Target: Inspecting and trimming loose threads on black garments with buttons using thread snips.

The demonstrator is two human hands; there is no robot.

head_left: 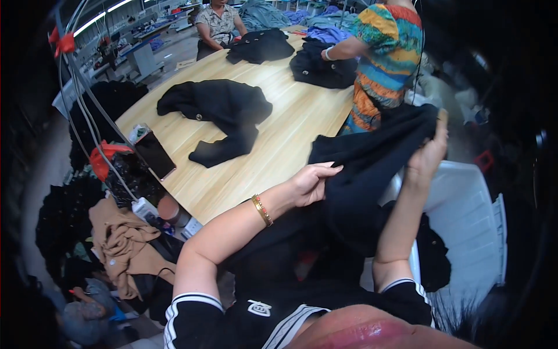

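A black garment [363, 174] hangs stretched between my two hands, partly over the table's near right edge and partly in front of my body. My left hand [311, 183] pinches its near left side, thumb on top. Higher and to the right, my right hand [429, 154] grips the raised far end, fingers closed round the cloth. Folds hide the garment's full shape. On the wooden table [285, 131], to the left, another black garment [218, 107] with a gold-coloured button lies spread with one sleeve toward me.
Across the table, a person in patterned clothes [386, 52] handles a black garment [319, 64]; another person [221, 26] sits by a further one [261, 46]. A white plastic bin [465, 203] stands at my right. Cables [96, 107], a power strip [192, 228] and brown cloth [122, 241] are at left.
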